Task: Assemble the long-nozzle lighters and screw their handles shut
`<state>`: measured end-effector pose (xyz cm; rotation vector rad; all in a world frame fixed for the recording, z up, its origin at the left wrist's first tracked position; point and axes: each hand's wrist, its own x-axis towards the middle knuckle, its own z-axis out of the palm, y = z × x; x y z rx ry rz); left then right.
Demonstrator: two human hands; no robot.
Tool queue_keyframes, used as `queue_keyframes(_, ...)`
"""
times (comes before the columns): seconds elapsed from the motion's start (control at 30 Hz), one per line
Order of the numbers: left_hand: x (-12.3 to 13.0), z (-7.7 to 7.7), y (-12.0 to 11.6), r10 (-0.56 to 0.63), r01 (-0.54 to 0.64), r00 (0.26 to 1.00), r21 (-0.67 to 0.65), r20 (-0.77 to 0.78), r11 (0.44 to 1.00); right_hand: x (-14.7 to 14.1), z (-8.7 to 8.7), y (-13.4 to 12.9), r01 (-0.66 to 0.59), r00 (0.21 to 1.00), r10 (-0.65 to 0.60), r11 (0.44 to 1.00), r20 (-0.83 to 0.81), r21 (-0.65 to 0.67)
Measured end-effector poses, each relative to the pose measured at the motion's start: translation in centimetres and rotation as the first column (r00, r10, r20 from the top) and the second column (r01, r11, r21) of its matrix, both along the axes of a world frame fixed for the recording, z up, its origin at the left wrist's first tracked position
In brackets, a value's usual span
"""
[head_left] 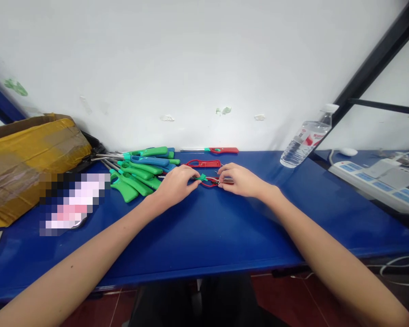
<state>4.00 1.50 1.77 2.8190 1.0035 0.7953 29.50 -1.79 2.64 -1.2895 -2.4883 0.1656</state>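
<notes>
Both hands work on an opened red utility lighter [210, 183] low over the blue table. My left hand [177, 185] is closed around its front, by the green collar [202, 178], with a bit of the metal tube showing past the fingers. At the handle end, my right hand [240, 180] pinches the inner parts, where a metallic piece and a thin pale wire show. Just behind lies a loose red handle half [204, 163]. A whole red lighter [224, 150] rests against the wall. Fingers hide much of the held lighter.
Several green and blue lighters [141, 170] are piled at left. Beyond them stands a taped cardboard box [37, 159], with a pixelated item [77, 202] before it. A water bottle [305, 138] leans at right, near a white power strip [375, 184]. The blue table [204, 240] ends in front.
</notes>
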Motion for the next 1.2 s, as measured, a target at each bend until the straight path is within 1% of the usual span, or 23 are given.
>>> queue_keyframes(0.1,0.6,-0.8,-0.1,-0.008,0.006,0.999,0.053,0.049,0.999,0.0,-0.1,0.0,0.000,1.000,0.000,1.000,-0.002,0.010)
queue_keyframes(0.23,1.1,-1.4,-0.4,-0.059,0.049,0.990,0.080,0.131,0.996,0.1,-0.1,0.0,0.004,1.000,-0.004,1.000,0.006,0.021)
queue_keyframes(0.4,1.1,-1.8,-0.6,-0.073,0.061,0.990,0.105,0.118,0.993,0.2,-0.1,0.1,-0.006,1.000,0.006,1.000,-0.012,0.021)
queue_keyframes(0.53,1.1,-2.1,-0.4,-0.077,0.067,0.993,0.110,0.090,0.992,0.2,-0.1,0.1,-0.002,1.000,0.002,1.000,0.006,0.013)
queue_keyframes(0.67,1.3,-2.0,-0.7,-0.055,0.049,0.997,0.089,0.062,0.995,0.1,0.0,-0.1,-0.005,1.000,0.005,1.000,0.007,0.007)
queue_keyframes(0.8,1.6,-1.6,-1.2,-0.023,0.018,0.997,0.071,0.071,0.997,0.1,0.0,-0.1,-0.001,1.000,0.001,1.000,0.006,0.004)
queue_keyframes(0.97,1.6,-1.5,-1.5,-0.050,0.042,0.993,0.071,0.109,0.997,0.2,0.0,-0.1,0.000,1.000,0.000,1.000,0.007,0.009)
queue_keyframes(1.03,1.6,-1.5,-1.5,-0.068,0.061,0.989,0.054,0.131,0.997,0.2,0.2,-0.2,0.010,1.000,-0.010,0.999,0.010,0.031)
queue_keyframes(1.1,1.7,-1.5,-1.4,-0.069,0.069,0.981,0.007,0.180,0.998,0.0,0.4,-0.3,0.017,1.000,-0.017,0.998,-0.006,0.063)
queue_keyframes(1.2,2.0,-1.3,-1.3,-0.011,0.054,0.956,-0.140,0.294,0.989,-0.6,0.6,-0.7,-0.001,0.998,0.009,0.992,-0.062,0.127)
